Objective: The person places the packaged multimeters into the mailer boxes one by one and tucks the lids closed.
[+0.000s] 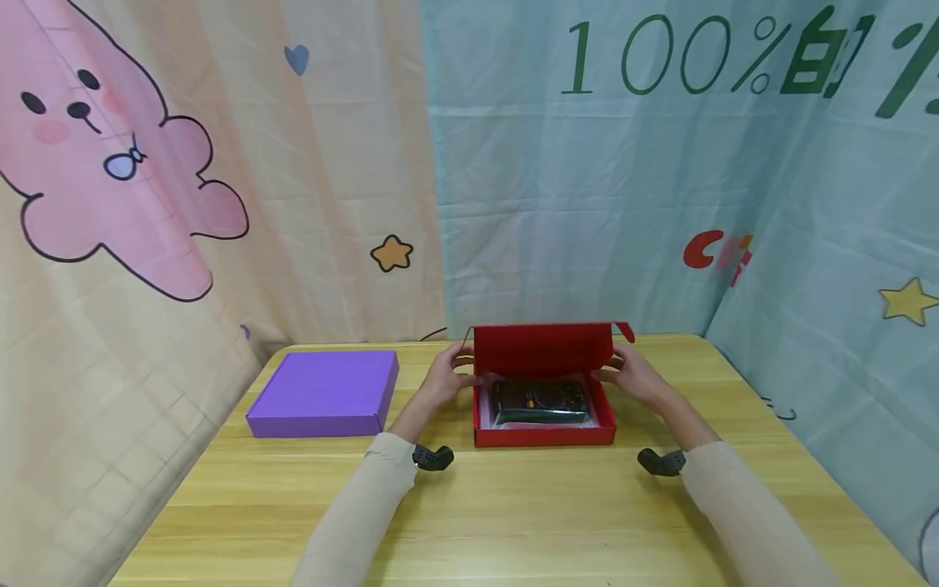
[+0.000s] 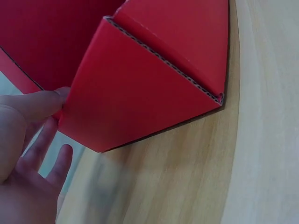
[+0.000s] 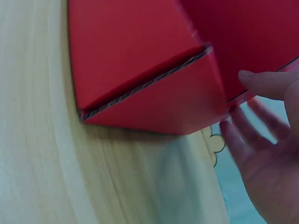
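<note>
An opened red cardboard box (image 1: pixel 544 438) stands on the table with its lid (image 1: pixel 543 346) raised at the back. Inside lies a black device with a round dial (image 1: pixel 539 399), like a multimeter, in clear plastic. My left hand (image 1: pixel 443 377) is at the box's back left corner; in the left wrist view its thumb lies against the red cardboard (image 2: pixel 135 88), with the other fingers behind. At the back right corner, my right hand (image 1: pixel 637 377) pinches the lid edge, thumb on the inner face and fingers behind it, as the right wrist view shows.
A closed purple box (image 1: pixel 323 383) lies flat on the wooden table (image 1: pixel 543 514), left of the red one. Printed curtains (image 1: pixel 337 179) hang behind the table and along both sides. Small black devices (image 1: pixel 434 458) are worn on both wrists.
</note>
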A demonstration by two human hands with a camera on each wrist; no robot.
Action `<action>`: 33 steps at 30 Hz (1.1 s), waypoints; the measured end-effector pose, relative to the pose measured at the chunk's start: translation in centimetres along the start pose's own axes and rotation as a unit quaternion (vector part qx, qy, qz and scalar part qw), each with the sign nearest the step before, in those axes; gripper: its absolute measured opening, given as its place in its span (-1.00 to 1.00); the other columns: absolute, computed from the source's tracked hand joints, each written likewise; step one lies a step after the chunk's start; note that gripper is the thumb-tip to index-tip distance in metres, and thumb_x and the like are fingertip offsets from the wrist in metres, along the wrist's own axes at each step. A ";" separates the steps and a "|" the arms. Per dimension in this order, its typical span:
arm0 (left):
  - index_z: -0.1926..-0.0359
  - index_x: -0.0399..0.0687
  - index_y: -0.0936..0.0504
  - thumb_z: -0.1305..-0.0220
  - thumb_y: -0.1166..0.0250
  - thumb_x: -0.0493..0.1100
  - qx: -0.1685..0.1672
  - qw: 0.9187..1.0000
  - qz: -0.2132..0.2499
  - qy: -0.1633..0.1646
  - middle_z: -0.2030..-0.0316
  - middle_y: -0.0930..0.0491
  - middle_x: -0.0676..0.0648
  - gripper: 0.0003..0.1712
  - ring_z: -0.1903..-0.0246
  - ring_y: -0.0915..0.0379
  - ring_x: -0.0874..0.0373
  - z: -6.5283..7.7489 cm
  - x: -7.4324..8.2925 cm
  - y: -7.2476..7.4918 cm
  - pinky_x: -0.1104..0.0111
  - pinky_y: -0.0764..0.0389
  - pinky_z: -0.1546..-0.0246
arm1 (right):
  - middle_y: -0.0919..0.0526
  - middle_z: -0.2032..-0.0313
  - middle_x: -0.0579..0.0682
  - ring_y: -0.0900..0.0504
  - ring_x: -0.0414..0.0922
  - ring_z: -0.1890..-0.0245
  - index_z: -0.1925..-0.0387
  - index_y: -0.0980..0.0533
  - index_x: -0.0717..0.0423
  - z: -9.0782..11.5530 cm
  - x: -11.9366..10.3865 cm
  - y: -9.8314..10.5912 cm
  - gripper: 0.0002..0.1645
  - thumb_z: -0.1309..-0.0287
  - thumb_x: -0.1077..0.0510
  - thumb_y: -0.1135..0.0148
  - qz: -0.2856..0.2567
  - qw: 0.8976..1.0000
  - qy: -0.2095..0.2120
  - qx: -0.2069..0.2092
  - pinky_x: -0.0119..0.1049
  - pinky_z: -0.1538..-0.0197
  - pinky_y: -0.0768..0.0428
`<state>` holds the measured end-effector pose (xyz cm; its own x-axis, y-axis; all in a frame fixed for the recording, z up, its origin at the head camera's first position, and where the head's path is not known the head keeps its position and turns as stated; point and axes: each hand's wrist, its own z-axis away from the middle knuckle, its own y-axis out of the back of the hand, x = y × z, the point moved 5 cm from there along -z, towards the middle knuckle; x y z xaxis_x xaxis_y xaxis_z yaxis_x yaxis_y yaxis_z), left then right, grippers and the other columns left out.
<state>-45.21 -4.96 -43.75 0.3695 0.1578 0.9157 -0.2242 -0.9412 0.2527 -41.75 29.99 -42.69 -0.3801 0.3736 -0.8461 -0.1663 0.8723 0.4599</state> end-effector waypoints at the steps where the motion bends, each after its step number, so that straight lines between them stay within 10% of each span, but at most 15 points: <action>1: -0.16 -0.37 -0.55 -0.12 -0.42 -0.62 0.002 1.000 -0.002 0.006 -0.15 -0.56 -0.32 -0.44 -0.17 -0.53 -0.25 0.1 0.1 0.1 0.07 -0.66 -0.07 | -0.49 -0.30 0.22 -0.46 0.30 -0.31 -0.37 -0.42 0.15 0.1 0.0 0.1 -0.43 -0.39 0.39 -0.24 -0.001 1.000 -0.009 0.000 0.08 -0.22 -0.57; 5: -0.23 -0.36 -0.54 -0.18 -0.44 -0.54 -0.007 1.000 -0.001 0.017 -0.15 -0.56 -0.30 -0.43 -0.10 -0.58 -0.23 0.3 0.7 0.4 0.14 -0.70 0.00 | -0.45 -0.33 0.22 -0.51 0.28 -0.27 -0.45 -0.35 0.11 0.6 -0.5 0.8 -0.30 -0.38 0.12 -0.36 -0.001 0.999 -0.047 0.010 0.13 -0.24 -0.55; 18: -0.49 -0.33 -0.31 -0.39 -0.38 -0.25 -0.100 0.992 0.070 0.040 -0.35 -0.41 -0.29 -0.26 -0.30 -0.43 -0.19 3.2 5.4 1.6 0.12 -0.55 -0.22 | -0.47 -0.33 0.28 -0.43 0.29 -0.32 -0.43 -0.34 0.28 2.6 -4.4 1.9 -0.33 -0.43 0.10 -0.26 -0.019 0.998 -0.035 -0.046 0.33 -0.34 -0.35; 27: -0.45 -0.46 -0.31 -0.56 -0.22 -0.13 -0.141 0.981 0.130 0.034 -0.41 -0.34 -0.35 -0.35 -0.38 -0.33 -0.23 4.6 7.0 2.0 0.04 -0.43 -0.31 | -0.54 -0.22 0.37 -0.65 -0.14 -0.10 -0.37 -0.36 0.47 3.2 -6.2 2.2 -0.39 -0.58 0.05 -0.05 -0.021 0.999 -0.016 -0.038 -0.27 -0.22 -0.56; 33: -0.45 -0.48 -0.29 -0.56 -0.21 -0.13 -0.135 0.983 0.121 0.036 -0.40 -0.34 -0.38 -0.35 -0.37 -0.32 -0.26 5.1 7.2 2.0 0.06 -0.44 -0.30 | -0.54 -0.20 0.42 -0.67 -0.22 -0.06 -0.33 -0.38 0.54 3.7 -6.6 2.3 -0.42 -0.59 0.10 -0.03 -0.027 0.999 -0.008 -0.047 -0.30 -0.19 -0.57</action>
<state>-38.42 -7.18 -38.24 0.2142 -0.0310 0.9763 -0.5331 -0.8412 0.0903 -36.28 30.68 -37.09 -0.3537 0.3320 -0.8745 -0.2705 0.8586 0.4354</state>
